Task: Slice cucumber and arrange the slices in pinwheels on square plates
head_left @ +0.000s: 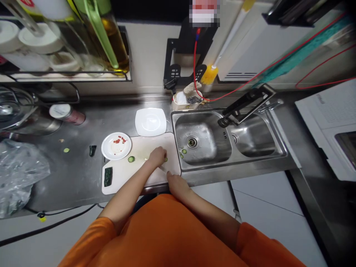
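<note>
On the white cutting board [125,173], my left hand [158,156] is closed over a small piece of cucumber [166,159], most of which the fingers hide. My right hand [178,183] is closed at the board's front right edge, around what looks like a knife [163,169]; only a bit of its greyish blade shows between my hands. A cucumber slice [131,159] lies left of my left hand. Farther left on the board rests a dark green cucumber chunk [108,177]. Touching the board's back edge are a round plate [107,150] with red bits and a square white plate [150,120].
To the right is a steel double sink [204,129], with cucumber slices [183,151] in its left bowl and a black faucet [244,102] above. A cucumber end [92,150], a jar [68,113] and a plastic bag [20,170] lie on the left counter.
</note>
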A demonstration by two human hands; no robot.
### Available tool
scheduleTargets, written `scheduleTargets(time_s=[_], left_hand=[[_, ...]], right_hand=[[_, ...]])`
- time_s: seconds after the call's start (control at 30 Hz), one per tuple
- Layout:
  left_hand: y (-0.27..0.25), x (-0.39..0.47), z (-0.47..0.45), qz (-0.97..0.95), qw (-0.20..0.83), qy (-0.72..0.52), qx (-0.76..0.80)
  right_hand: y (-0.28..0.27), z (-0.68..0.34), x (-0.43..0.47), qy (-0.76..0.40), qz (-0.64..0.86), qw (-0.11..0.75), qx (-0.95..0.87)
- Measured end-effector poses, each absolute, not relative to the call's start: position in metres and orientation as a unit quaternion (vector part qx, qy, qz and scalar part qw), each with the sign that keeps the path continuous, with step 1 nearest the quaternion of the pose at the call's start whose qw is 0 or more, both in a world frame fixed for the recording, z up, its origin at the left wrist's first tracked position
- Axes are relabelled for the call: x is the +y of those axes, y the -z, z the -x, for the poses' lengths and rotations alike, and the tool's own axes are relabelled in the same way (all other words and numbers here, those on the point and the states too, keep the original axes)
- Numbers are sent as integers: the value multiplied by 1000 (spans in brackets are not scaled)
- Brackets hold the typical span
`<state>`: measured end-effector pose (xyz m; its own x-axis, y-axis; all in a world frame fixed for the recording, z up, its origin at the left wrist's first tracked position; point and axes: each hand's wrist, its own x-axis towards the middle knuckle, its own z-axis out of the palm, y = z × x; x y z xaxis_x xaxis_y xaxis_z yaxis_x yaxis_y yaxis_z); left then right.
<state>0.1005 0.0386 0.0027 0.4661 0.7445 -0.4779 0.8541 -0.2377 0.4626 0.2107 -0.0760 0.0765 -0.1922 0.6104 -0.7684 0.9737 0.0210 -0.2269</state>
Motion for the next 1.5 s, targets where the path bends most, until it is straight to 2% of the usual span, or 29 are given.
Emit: scheduleTargets(time_s=[0.37,0.57,0.77,1.1,1.5], left_hand=[[-8,39,-96,-754,402,33,519],[-16,37,-51,-635,445,-85,625],[-7,23,-19,-554,454,-118,688],[1,-2,-23,-644,295,-92,700],[23,-28,-24,-643,289,-171,688]], right_hand=[[-77,-213,-72,371,-581,250,680],[-77,-218,-69,374,-585,248,676],[-78,-223,-68,376,-583,256,673],[-77,-229,-67,372,-593,238,673],[-74,-205,-57,339,-572,230,710]])
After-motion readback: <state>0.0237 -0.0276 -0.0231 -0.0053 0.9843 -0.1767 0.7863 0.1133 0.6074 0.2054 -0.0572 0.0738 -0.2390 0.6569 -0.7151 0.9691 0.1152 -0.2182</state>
